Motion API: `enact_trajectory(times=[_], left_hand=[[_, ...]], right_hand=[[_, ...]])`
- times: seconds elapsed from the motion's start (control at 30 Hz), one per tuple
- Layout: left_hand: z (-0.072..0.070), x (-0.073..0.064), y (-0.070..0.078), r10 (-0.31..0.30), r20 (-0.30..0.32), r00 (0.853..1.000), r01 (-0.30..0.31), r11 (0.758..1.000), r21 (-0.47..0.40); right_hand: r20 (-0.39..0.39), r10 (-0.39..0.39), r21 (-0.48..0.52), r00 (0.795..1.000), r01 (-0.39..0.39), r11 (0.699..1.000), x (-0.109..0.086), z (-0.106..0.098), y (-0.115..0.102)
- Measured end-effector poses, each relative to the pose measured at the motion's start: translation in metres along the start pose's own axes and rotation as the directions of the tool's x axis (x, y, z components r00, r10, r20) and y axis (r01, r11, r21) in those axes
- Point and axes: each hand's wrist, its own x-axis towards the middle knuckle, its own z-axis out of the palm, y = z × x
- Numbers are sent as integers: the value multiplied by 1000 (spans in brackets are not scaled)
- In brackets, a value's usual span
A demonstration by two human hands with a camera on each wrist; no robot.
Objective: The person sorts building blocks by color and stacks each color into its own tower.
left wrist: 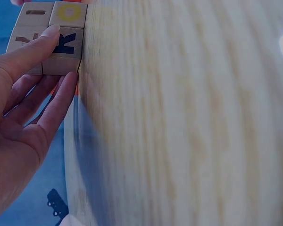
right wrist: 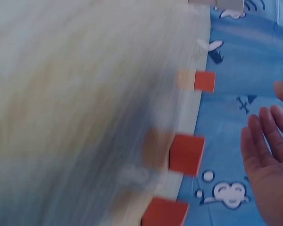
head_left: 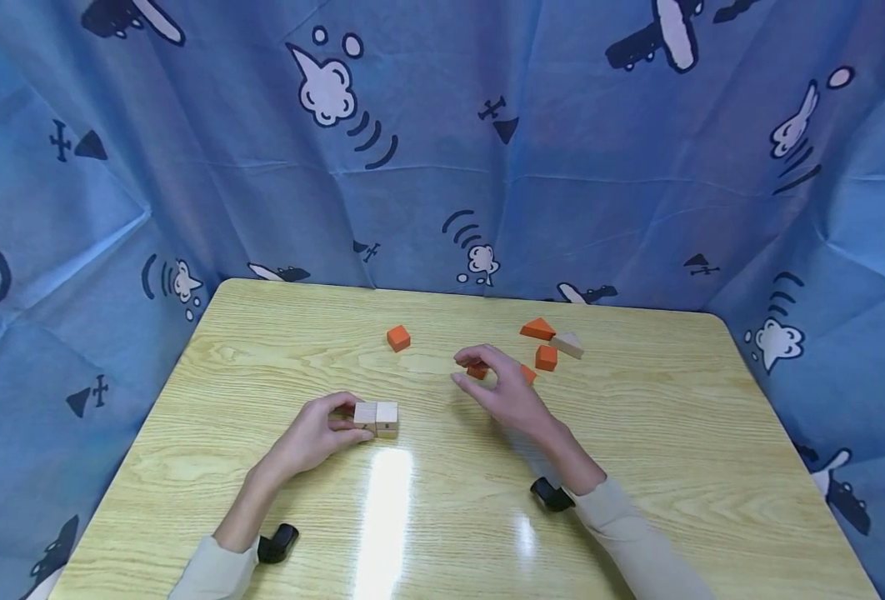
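My left hand (head_left: 315, 432) grips a compact group of wooden letter blocks (head_left: 387, 418). In the left wrist view the group is two by two, close against the tabletop. The thumb presses the front beside the R block (left wrist: 66, 44), and the other fingers reach behind. A yellow O block (left wrist: 68, 15) adjoins it. My right hand (head_left: 513, 400) is held above the table with fingers and thumb parted, nothing between them in the right wrist view. From the head view, an orange cube (head_left: 477, 372) shows in the gap between thumb and fingers, partly hidden.
Another orange cube (head_left: 398, 337) sits alone farther back. Beyond the right hand lie an orange cube (head_left: 546, 358), an orange triangular block (head_left: 537, 328), a pale wooden triangular block (head_left: 567, 343) and a partly covered orange piece (head_left: 528, 375). A blue curtain (head_left: 427, 167) hangs behind the table.
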Motion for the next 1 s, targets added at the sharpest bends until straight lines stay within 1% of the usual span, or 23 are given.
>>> enact_trajectory(times=[0.23, 0.3, 0.47, 0.53, 0.63, 0.7, 0.8, 0.87, 1.0], left_hand=[[0, 0, -2, 22, 6, 1000, -22, 1000, 4], [-1, -1, -2, 24, 6, 1000, -24, 1000, 7], [-1, -1, -2, 30, 9, 1000, -30, 1000, 5], [-1, -1, -2, 29, 9, 1000, -29, 1000, 0], [-1, -1, -1, 31, 8, 999, -31, 1000, -1], [0, -1, -1, 31, 7, 1000, -31, 1000, -1], [0, 0, -1, 34, 5, 999, -34, 999, 2], [0, 1, -1, 35, 2, 999, -35, 999, 7], [0, 1, -1, 36, -4, 999, -36, 999, 15]], right_hand=[[-97, 62, -93, 993, -71, 993, 0, -28, 16], [-119, 60, -114, 991, -74, 991, 0, -35, 21], [-163, 52, -128, 985, -74, 989, 0, -54, 35], [-180, 63, -131, 982, -88, 987, -1, -61, 40], [-203, 100, -146, 974, -131, 981, -2, -71, 49], [-211, 136, -138, 968, -167, 976, -3, -77, 53], [-227, 164, -130, 960, -197, 972, -7, -87, 61], [-239, 158, -138, 958, -194, 971, -9, -93, 66], [-260, 149, -193, 954, -203, 960, -12, -104, 79]])
